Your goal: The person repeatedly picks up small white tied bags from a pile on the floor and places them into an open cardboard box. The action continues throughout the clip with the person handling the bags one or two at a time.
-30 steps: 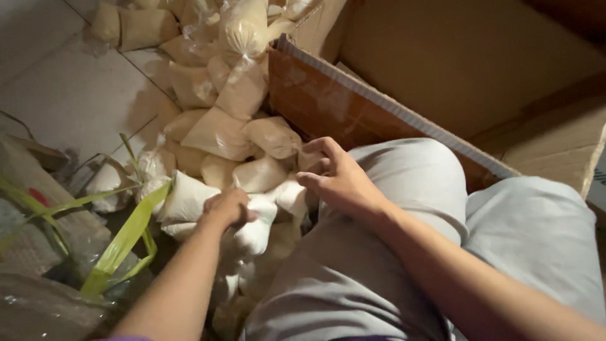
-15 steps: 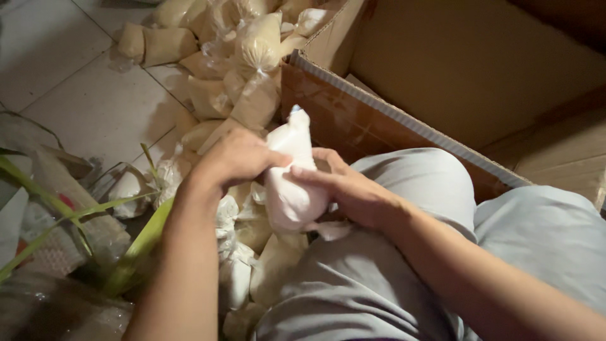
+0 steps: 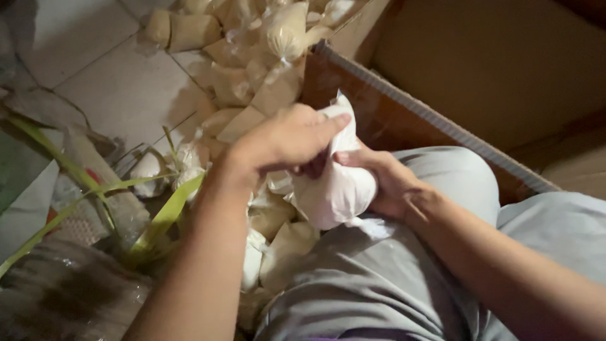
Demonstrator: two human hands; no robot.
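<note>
Pinching the white bag's [image 3: 334,186] neck, left hand [image 3: 284,142] at ten o'clock; right hand [image 3: 385,180] cups it; tying looks underway.

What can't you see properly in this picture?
Head view only:
- White bag: its underside and near side are covered by the left hand and right hand; what fills it cannot be told.
- Cardboard box: inside is too dark.
- Pile of bags: cut off by the top edge.
</note>
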